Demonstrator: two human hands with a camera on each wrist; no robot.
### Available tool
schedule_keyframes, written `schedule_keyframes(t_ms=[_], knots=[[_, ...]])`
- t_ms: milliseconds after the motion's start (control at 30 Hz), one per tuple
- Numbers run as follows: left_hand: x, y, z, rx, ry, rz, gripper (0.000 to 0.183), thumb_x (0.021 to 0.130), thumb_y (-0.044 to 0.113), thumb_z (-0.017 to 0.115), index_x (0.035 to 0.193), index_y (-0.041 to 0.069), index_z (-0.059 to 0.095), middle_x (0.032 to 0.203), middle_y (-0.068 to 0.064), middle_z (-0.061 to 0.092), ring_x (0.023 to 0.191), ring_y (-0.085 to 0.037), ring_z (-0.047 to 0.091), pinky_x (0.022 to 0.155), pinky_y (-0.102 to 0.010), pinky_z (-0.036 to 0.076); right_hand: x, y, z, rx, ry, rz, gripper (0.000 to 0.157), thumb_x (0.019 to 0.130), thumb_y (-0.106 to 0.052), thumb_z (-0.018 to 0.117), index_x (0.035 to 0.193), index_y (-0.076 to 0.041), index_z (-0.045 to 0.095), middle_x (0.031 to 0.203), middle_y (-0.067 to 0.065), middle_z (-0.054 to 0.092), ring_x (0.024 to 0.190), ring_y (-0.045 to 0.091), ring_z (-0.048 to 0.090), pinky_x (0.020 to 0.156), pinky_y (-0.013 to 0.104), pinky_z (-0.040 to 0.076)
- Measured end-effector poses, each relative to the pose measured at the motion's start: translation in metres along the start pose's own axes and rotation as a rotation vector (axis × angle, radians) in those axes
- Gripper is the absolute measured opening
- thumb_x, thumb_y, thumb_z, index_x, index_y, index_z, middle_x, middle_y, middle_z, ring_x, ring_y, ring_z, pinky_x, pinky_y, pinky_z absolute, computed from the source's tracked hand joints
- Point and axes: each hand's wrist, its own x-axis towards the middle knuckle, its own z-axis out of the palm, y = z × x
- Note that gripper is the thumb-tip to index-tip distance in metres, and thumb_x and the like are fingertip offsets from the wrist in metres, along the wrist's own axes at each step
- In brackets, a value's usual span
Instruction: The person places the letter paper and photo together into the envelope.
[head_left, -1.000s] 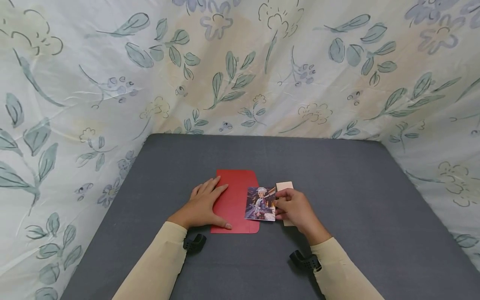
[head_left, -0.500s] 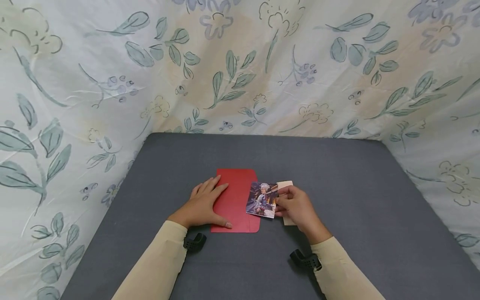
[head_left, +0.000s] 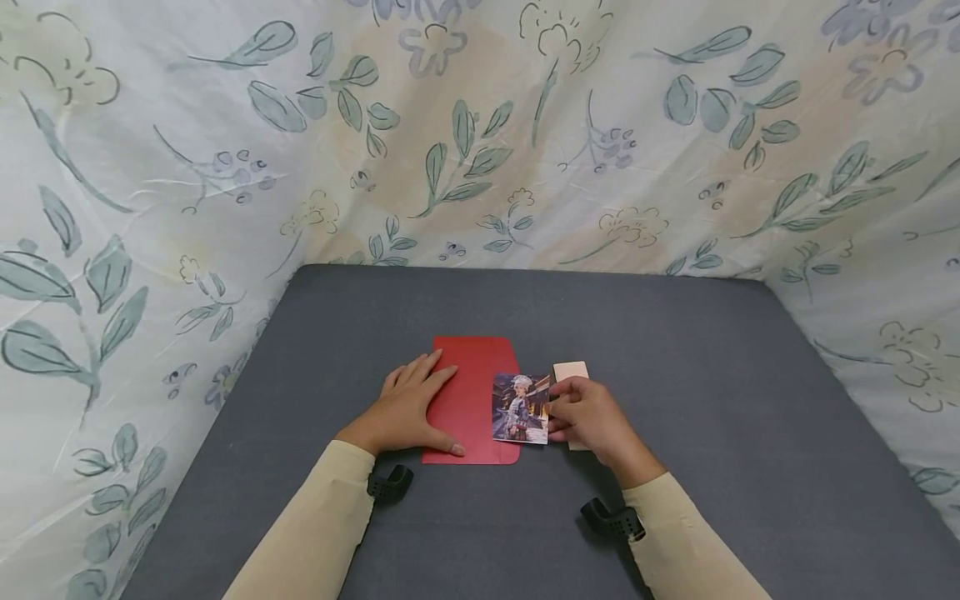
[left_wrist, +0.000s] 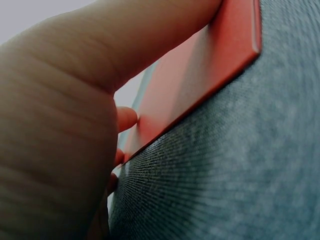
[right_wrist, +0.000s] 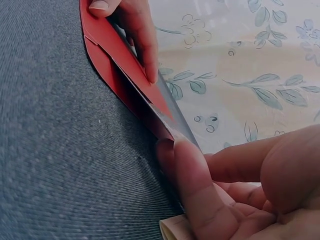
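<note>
A red envelope (head_left: 472, 375) lies on the grey cloth, its flap side toward the right. My left hand (head_left: 401, 412) rests on its left part with fingers spread; in the left wrist view the thumb reaches over the envelope (left_wrist: 187, 75). My right hand (head_left: 596, 425) pinches the right edge of a picture card (head_left: 520, 408) printed with a figure in a white hat. That card overlaps the envelope's right edge. In the right wrist view, thumb and finger hold the card's edge near the envelope's flap (right_wrist: 102, 57). Whether the card's far edge is inside the envelope cannot be told.
A beige flat piece (head_left: 573, 371) lies partly under my right hand, its middle hidden. The table is covered in dark grey cloth (head_left: 675, 350). Behind and at the sides hangs a floral curtain (head_left: 450, 233). Black straps (head_left: 613, 521) circle both wrists.
The picture card tilted and rose a little half a second ago, and now stands straighter and lower again, still in my right hand. My left hand and the envelope have stayed in place.
</note>
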Motion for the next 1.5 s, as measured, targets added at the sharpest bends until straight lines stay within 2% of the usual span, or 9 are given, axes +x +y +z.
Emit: schedule_keyframes(t_ms=[500,733,900,1200,1500], knots=[[-0.003,-0.002,0.000,0.004,-0.004,0.000,0.125,0.049,0.087,0.064,0.152,0.025,0.029,0.159,-0.003,0.011,0.142,-0.024,0.006,0.108,-0.054,0.009,-0.004,0.004,0.007,-0.016,-0.010,0.043,0.024,0.089,-0.001,0.064,0.110,0.007,0.058,0.087,0.020,0.064,0.063,0.026,0.065,0.057,0.040,0.056],[-0.003,-0.003,0.000,0.014,-0.002,0.000,0.126,0.048,0.088,0.063,0.152,0.025,0.029,0.159,-0.003,0.011,0.142,-0.024,0.007,0.108,-0.054,0.009,-0.005,0.002,0.009,-0.041,-0.023,0.057,0.030,0.088,-0.006,0.067,0.115,0.003,0.057,0.090,0.019,0.063,0.064,0.026,0.065,0.056,0.041,0.056],[-0.002,-0.004,0.001,0.013,-0.002,-0.002,0.126,0.048,0.088,0.063,0.152,0.026,0.029,0.159,-0.003,0.011,0.142,-0.023,0.007,0.108,-0.053,0.009,-0.006,0.000,0.008,-0.033,0.002,0.027,0.034,0.089,-0.010,0.068,0.119,0.002,0.056,0.094,0.021,0.060,0.066,0.030,0.066,0.054,0.041,0.055],[-0.001,-0.003,0.000,-0.005,0.002,0.005,0.125,0.048,0.087,0.065,0.151,0.025,0.030,0.158,-0.003,0.011,0.142,-0.024,0.007,0.107,-0.054,0.009,-0.007,-0.004,0.003,-0.080,0.007,-0.035,0.033,0.091,-0.021,0.068,0.115,0.000,0.063,0.099,0.017,0.066,0.077,0.032,0.067,0.057,0.042,0.055],[0.003,-0.001,0.000,-0.007,-0.004,-0.013,0.126,0.048,0.088,0.063,0.152,0.026,0.030,0.159,-0.002,0.011,0.142,-0.022,0.006,0.108,-0.053,0.008,-0.005,-0.007,0.001,-0.091,-0.092,-0.072,0.039,0.090,-0.028,0.068,0.119,-0.003,0.063,0.107,0.014,0.067,0.085,0.030,0.067,0.062,0.042,0.055]])
